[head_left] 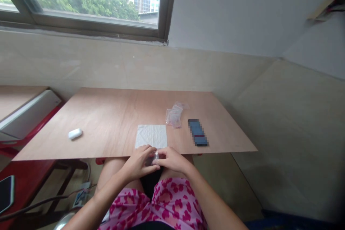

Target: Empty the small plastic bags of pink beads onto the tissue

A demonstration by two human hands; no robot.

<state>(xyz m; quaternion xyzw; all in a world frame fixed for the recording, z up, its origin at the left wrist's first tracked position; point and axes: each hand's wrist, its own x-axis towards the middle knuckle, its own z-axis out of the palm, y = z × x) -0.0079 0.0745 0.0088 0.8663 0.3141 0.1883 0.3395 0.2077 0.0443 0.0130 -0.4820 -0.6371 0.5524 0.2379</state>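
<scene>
Over my lap at the table's front edge, my left hand (141, 161) and my right hand (174, 159) come together around a small clear plastic bag (154, 158). My left fingers curl round its left side, while my right thumb and fingers pinch it from the right. The plastic is shiny, and my fingers partly cover it; what it contains, if anything, I cannot make out. Just beyond my hands lies a flat white tissue (151, 136). Several similar clear plastic bags (175, 115) lie in a loose pile behind it, to the right.
A dark phone (198, 133), blurred out, rests on the wooden table (115, 115) at right. At left sits a white earbud case (75, 133). Another phone (7, 193) lies on a red bench (29, 176), with cables below. A tiled wall (134, 68) and window stand behind.
</scene>
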